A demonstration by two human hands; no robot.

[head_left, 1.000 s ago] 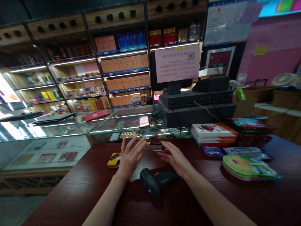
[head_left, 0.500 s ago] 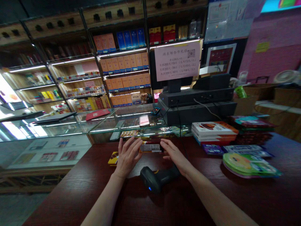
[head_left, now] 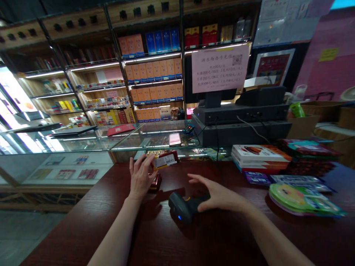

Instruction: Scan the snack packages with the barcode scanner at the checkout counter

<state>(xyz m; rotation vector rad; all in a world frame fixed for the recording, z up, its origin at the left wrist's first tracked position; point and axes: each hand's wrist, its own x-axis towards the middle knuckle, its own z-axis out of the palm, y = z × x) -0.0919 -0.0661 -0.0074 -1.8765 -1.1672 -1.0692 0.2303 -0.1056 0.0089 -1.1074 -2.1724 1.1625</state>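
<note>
My left hand [head_left: 141, 180] is closed on one end of a small dark red and yellow box [head_left: 165, 160], held up off the counter with its barcode label facing me. Below that hand a second dark red box [head_left: 155, 182] lies on the wood, partly hidden by my fingers. A black barcode scanner [head_left: 181, 209] with a lit blue light rests on its side in front of me. Over its handle hovers my right hand [head_left: 222, 195], open, thumb and fingers spread apart; whether the thumb touches the handle I cannot tell.
White and orange boxes [head_left: 257, 157] are stacked on the right, with purple packets [head_left: 257, 178] and green packages [head_left: 302, 201] before them. Behind the dark wooden counter [head_left: 91, 225] stand a glass display case [head_left: 155, 129] and a monitor [head_left: 212, 98] on black units.
My right hand has let go of the small box and moved down right to the scanner's handle. My left hand has shifted left and up, tilting the box.
</note>
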